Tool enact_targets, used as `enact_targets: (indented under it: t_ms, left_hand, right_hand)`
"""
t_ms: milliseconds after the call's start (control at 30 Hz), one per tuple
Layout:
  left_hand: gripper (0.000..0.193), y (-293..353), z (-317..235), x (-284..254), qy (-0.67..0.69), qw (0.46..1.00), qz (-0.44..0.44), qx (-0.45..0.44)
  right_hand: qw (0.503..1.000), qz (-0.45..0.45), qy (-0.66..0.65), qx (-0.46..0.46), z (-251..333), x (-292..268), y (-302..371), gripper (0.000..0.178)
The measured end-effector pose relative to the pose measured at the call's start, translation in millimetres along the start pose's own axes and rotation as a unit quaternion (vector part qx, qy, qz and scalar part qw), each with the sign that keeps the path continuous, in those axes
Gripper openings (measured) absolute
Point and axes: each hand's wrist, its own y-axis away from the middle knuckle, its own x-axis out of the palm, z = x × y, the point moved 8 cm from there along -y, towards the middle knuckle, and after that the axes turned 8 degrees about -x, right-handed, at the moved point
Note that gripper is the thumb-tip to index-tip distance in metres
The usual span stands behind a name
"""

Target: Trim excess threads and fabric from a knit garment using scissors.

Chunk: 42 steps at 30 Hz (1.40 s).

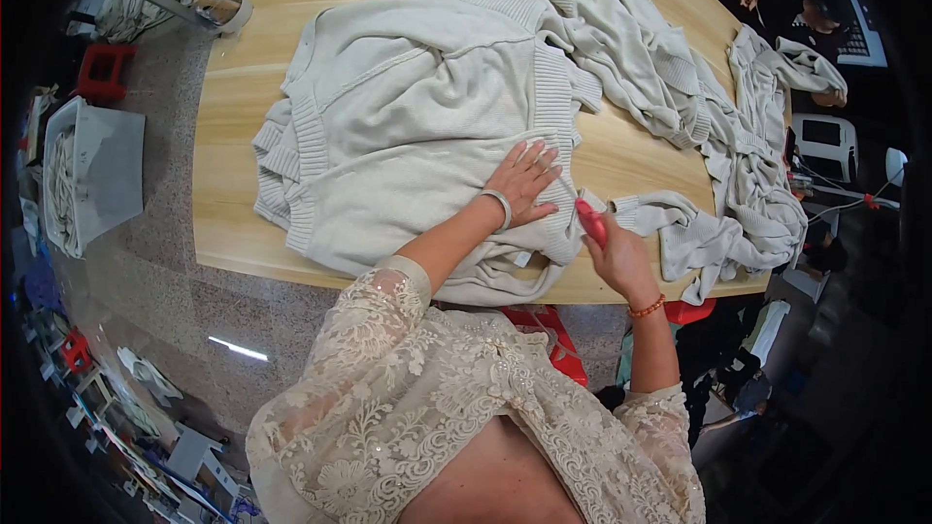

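A light grey knitted cardigan (417,68) with ribbed bands lies spread on the wooden table in front of me. My left hand (527,180) rests flat on its lower right part, fingers spread, with a bangle at the wrist. In my right hand (621,257) is a small red-handled tool (590,221), gripped just right of the garment's ribbed edge. The tool's working end is too small to make out. A small white label (522,258) shows on the knit below my left hand.
More grey knitwear (641,49) lies heaped along the table's (238,68) far and right sides. Left on the floor stand a white bin (107,170) with knitwear and a red stool (103,71). Another person (811,15) sits at the far right, handling a garment.
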Motion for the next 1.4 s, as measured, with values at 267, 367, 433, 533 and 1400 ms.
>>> enact_targets:
  t_ms: [267,367,433,533,1400]
  left_hand:
    - [0.071,6,5,-2,0.034,0.997,-0.057,0.042]
    - [0.069,38,26,-15,0.03,0.996,-0.068,0.053]
    - [0.067,71,50,-47,-0.026,0.998,-0.047,-0.044]
    - [0.063,142,108,-115,-0.078,0.976,-0.089,-0.185]
    - [0.044,276,249,-138,0.658,0.604,-0.354,-0.278]
  right_hand:
    - [0.96,0.002,-0.091,-0.266,158,43,-50,0.027]
    - [0.96,-0.001,-0.11,-0.257,152,32,-45,0.028]
    - [0.97,0.017,-0.102,-0.221,128,28,-37,0.032]
    - [0.979,0.025,-0.086,-0.184,108,31,-29,0.032]
    - [0.943,0.098,-0.056,-0.312,245,84,-74,0.026]
